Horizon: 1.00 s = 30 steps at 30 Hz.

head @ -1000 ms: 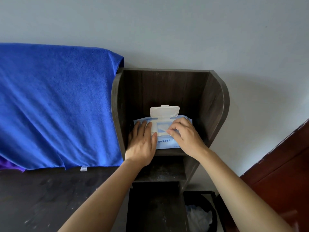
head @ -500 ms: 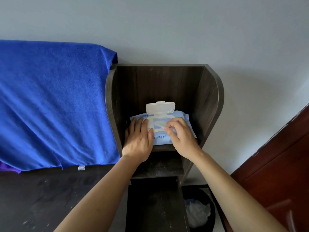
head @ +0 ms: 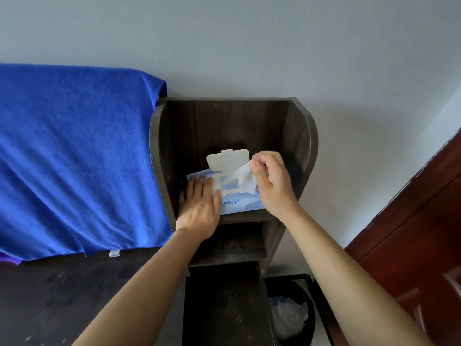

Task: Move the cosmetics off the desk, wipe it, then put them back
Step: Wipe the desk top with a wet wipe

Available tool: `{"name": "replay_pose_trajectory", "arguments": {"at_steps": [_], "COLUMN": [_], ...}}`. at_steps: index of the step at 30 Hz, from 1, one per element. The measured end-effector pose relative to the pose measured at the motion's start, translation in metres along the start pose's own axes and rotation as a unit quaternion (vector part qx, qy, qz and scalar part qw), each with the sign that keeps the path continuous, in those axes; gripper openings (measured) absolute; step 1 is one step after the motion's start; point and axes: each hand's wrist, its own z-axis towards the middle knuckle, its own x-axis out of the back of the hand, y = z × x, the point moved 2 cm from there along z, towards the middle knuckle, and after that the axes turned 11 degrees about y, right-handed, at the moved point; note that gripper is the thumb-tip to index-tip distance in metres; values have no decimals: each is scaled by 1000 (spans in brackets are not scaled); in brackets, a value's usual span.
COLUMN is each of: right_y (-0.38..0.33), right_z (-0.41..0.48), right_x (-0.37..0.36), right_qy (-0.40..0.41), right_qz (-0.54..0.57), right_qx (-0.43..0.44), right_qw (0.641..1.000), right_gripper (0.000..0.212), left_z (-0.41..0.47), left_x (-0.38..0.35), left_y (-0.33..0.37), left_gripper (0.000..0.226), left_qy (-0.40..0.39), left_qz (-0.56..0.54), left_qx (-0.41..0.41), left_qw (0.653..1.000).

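Desk (head: 62,295), where? (K)

Dark top, down and left of the left hand (head: 199,208) fingers, well apart from them. Looks dusty; I'd call it not wiped yet. No cosmetics in view. (M)

What's being handled? (K)

One wet wipe (head: 240,177), partway out of the wipe pack (head: 232,203). The pack lies on the shelf unit (head: 303,146), under the left fingers and just below the right ones. Its flip lid (head: 227,159) stands open just past the left fingertips. (M)

Risks? (K)

If the pull is too fast or sideways, the sheet could tear at the slot or drag the next one out with it. If the left palm eases, the pack could lift or slide toward the shelf's front edge, which is near the wrist. Guesses only. (M)

Hand poses? (K)

The left hand is palm-down and flat, fingers straight and close together, pressing the pack's left end. The right hand (head: 272,181) is raised above the slot, its fingertips (head: 254,166) (thumb and forefinger) pinching the sheet's upper corner, other fingers curled in. Both forearms reach forward from the bottom edge. (M)

Anything else? (K)

Blue towel (head: 74,158) left of the left fingers; bin (head: 289,318) below the right wrist. (M)
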Motion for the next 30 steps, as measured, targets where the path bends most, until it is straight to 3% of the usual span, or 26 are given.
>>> {"name": "replay_pose_trajectory", "arguments": {"at_steps": [8, 12, 30], "right_y": [-24, -28, -60], "right_z": [13, 11, 15], "right_x": [13, 14, 35], "right_qy": [60, 70, 133], "right_qz": [47, 47, 90], "right_qx": [38, 46, 46], "right_qw": [996, 995, 986], "right_gripper": [10, 12, 17], "left_z": [0, 0, 3], "left_x": [3, 1, 3], "left_y": [2, 2, 1], "left_gripper": [64, 49, 52], "left_qy": [7, 8, -30], "left_qz": [-1, -7, 12], "left_qx": [-4, 4, 16], "left_qw": [1000, 1000, 999]}}
